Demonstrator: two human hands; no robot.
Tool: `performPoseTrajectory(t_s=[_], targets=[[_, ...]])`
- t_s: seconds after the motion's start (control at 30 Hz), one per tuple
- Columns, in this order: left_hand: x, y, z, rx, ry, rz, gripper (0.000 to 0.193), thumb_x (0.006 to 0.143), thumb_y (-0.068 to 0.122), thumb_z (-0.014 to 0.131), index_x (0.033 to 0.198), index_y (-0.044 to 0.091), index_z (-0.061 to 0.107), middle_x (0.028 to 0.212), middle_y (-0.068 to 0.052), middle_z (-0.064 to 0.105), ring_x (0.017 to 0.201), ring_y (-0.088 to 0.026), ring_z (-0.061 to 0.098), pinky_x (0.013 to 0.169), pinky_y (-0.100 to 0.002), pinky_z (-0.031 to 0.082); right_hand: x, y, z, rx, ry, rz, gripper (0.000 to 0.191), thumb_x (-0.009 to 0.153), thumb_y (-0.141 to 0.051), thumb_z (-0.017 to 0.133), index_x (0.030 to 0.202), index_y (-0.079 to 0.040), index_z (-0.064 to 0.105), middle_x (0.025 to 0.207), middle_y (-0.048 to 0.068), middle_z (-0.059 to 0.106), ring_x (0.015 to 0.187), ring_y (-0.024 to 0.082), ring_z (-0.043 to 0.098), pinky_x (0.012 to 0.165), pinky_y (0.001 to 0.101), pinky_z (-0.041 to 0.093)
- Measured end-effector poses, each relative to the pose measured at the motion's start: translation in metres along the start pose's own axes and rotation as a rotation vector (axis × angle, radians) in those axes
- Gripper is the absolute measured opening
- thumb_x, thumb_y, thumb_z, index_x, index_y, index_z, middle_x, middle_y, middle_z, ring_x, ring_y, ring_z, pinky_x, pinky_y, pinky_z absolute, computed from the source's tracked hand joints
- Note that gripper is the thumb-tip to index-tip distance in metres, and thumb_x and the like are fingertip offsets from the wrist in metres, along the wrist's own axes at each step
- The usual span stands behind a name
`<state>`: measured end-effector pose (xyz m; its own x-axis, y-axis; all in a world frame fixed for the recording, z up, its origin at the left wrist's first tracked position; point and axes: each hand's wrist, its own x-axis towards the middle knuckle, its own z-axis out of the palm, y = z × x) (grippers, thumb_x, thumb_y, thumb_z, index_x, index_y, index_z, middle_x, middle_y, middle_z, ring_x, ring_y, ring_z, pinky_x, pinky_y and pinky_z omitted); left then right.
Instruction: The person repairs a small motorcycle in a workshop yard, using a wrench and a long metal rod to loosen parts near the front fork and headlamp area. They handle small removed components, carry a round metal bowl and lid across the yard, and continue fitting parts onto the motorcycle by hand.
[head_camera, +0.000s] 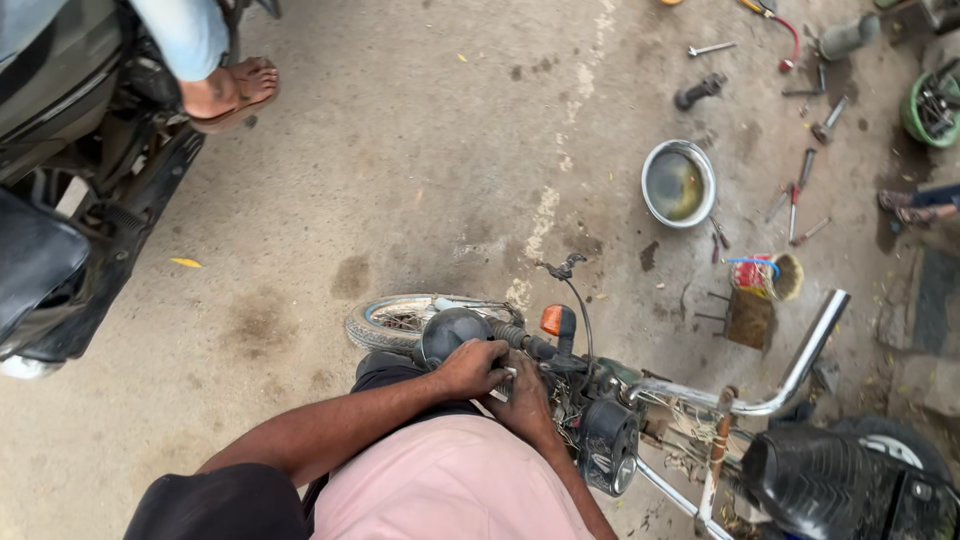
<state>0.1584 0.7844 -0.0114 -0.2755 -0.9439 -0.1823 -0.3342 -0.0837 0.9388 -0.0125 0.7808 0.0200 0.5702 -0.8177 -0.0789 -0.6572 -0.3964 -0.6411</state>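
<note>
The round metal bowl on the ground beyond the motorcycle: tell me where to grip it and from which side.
Grip the metal bowl by its thin raised rim, coming straight down from above, since it sits upright and open-topped. It appears to hold murky liquid, so keep it level. The left edge is probably best: bare concrete lies there, while loose hand tools crowd the right. Both hands are at the motorcycle's handlebar.

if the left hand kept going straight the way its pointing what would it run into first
Most likely the black handlebar grip just past its knuckles, and beyond that the orange turn signal. The left hand points rightwards and slightly up; depth is hard to judge from above.
</note>
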Motion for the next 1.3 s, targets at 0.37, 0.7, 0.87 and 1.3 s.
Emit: performPoseTrajectory(t_s=[0.37,0.7,0.87,1.3], targets=[[0.028,0.033,0.022,-0.049,-0.131,0.223,0.014,0.079,0.013,0.071,0.091,0.006,0.066,0.091,-0.015,0.071,0.091,-0.037,0.070,0.078,-0.047,0.056,-0.006,0.020,0.019,0.303,0.245,0.198,0.037,0.081,-0.005,0.072,0.117,-0.001,0.063,0.111,0.015,0.071,0.103,0.027,0.068,0.088,0.0385,0.055],[0.027,0.028,-0.003,-0.113,-0.330,0.035,0.016,0.083,0.017,0.076,0.090,0.004,0.069,0.085,-0.014,0.073,0.082,-0.029,0.075,0.076,-0.040,0.058,-0.008,0.006,0.041,0.419,0.185,0.551,0.030,0.087,-0.006,0.062,0.116,-0.002,0.061,0.115,0.016,0.072,0.111,0.028,0.069,0.091,0.0386,0.055],[0.021,0.025,-0.023,-0.119,-0.231,0.073,0.020,0.083,0.020,0.076,0.099,0.008,0.072,0.095,-0.009,0.075,0.092,-0.028,0.073,0.086,-0.041,0.058,-0.017,0.003,0.035,0.335,0.088,0.651,0.029,0.101,-0.015,0.051,0.121,-0.001,0.067,0.113,0.021,0.074,0.108,0.029,0.073,0.092,0.0401,0.056],[-0.022,-0.024,-0.037,-0.075,-0.014,-0.357,0.072,0.090,0.057,0.073,0.140,0.009,0.055,0.134,-0.017,0.063,0.122,-0.030,0.063,0.103,-0.043,0.050,-0.060,0.032,0.030,0.841,0.319,0.442,0.043,0.094,-0.003,0.043,0.129,0.000,0.067,0.126,0.015,0.072,0.123,0.026,0.066,0.109,0.0375,0.047]])
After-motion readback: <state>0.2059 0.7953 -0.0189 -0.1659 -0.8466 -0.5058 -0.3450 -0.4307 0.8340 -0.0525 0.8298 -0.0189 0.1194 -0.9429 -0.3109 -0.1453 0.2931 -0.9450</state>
